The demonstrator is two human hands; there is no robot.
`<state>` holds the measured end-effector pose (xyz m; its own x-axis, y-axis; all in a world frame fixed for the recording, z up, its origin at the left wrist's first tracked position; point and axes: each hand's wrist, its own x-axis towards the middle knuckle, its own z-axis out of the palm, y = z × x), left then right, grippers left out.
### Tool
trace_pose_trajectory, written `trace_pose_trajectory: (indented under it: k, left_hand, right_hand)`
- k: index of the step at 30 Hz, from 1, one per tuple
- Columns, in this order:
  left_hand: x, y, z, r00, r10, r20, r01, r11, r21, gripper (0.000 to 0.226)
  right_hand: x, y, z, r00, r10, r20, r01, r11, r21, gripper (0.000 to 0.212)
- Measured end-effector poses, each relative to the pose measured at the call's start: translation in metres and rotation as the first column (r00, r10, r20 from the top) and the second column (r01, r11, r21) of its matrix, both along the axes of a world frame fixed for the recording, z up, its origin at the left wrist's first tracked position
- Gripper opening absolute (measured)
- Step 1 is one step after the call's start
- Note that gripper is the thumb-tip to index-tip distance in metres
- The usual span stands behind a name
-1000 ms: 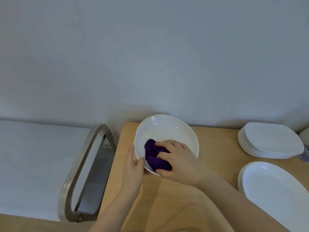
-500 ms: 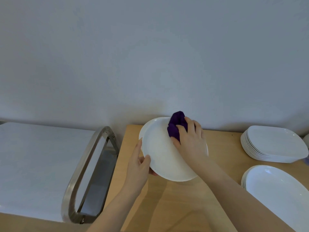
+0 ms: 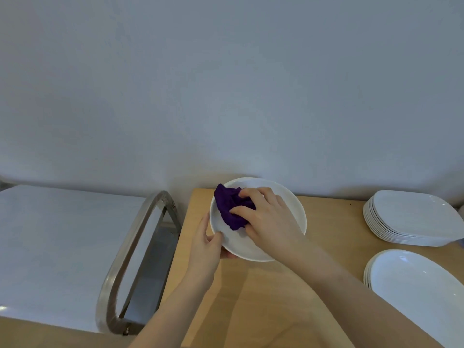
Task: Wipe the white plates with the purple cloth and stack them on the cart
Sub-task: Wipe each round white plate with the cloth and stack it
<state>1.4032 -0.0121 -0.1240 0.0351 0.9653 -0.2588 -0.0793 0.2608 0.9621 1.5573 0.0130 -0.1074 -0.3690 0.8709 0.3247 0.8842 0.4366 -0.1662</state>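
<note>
Setting: plain pale grey wall (image 3: 226,84) fills the upper half of the view; a light wooden desk (image 3: 263,297) runs along its foot.

Item 1, far left: cart (image 3: 50,247) with a flat white top, standing just beside the desk's left edge. A looped brushed-metal handle (image 3: 130,247) rises at its near end, between the white top and the desk.

Item 2: left hand (image 3: 204,249), thumb over the near-left rim of a plate and fingers curled beneath it, gripping and carrying the plate above the desk.

Item 3: round white plate (image 3: 251,247), shallow, tilted toward the camera, held over the desk's rear left part, close to the wall.

Item 4: purple cloth (image 3: 229,207), bunched, pressed against the plate's upper-left inner face.

Item 5: right hand (image 3: 268,219), fingers and thumb curled around the cloth, holding it against the plate; forearm runs off to the lower right.

Item 6, right rear: stack of square white plates (image 3: 411,217) with rounded corners, resting on the desk near the wall.

Item 7, right front: stack of oval white plates (image 3: 421,297), resting on the desk just in front of the square stack, partly cut off by the frame edge.
</note>
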Motion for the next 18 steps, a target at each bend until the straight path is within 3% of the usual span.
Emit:
trace_pose_trajectory:
  k: [2, 4, 7, 10, 12, 14, 16, 18]
  left_hand:
    - [-0.002, 0.002, 0.0, 0.999, 0.035, 0.004, -0.035, 0.999, -0.003, 0.057]
    - [-0.005, 0.005, -0.001, 0.998, 0.067, 0.006, -0.067, 0.998, -0.018, 0.057]
    - [-0.008, 0.009, -0.003, 0.994, 0.102, -0.031, -0.102, 0.995, -0.015, 0.053]
    - [-0.007, 0.008, -0.004, 0.993, 0.105, -0.059, -0.104, 0.994, 0.018, 0.054]
    - [-0.002, 0.005, -0.006, 0.994, 0.095, -0.046, -0.095, 0.995, 0.02, 0.056]
    - [0.004, 0.003, -0.008, 0.994, 0.106, -0.019, -0.106, 0.994, 0.018, 0.058]
    - [0.008, 0.003, -0.011, 0.989, 0.147, 0.002, -0.147, 0.989, 0.004, 0.058]
    - [0.008, 0.003, -0.012, 0.983, 0.183, 0.018, -0.183, 0.983, 0.002, 0.058]
  right_hand:
    - [0.005, -0.007, -0.001, 0.997, 0.06, -0.052, -0.062, 0.998, -0.034, 0.036]
    - [0.011, -0.016, 0.001, 0.976, 0.061, -0.207, -0.106, 0.971, -0.216, 0.044]
    - [0.02, -0.025, 0.008, 0.888, -0.099, -0.449, -0.138, 0.874, -0.466, 0.053]
    - [0.017, -0.019, 0.016, 0.796, -0.234, -0.559, -0.086, 0.869, -0.488, 0.047]
    - [0.007, -0.011, 0.013, 0.887, -0.167, -0.431, -0.041, 0.901, -0.433, 0.037]
    - [-0.009, -0.01, 0.004, 0.973, -0.124, -0.192, 0.017, 0.877, -0.481, 0.063]
    - [-0.022, -0.014, -0.004, 0.991, -0.133, -0.008, 0.114, 0.872, -0.475, 0.075]
    - [-0.024, -0.024, -0.007, 0.993, -0.109, 0.045, 0.118, 0.932, -0.342, 0.071]
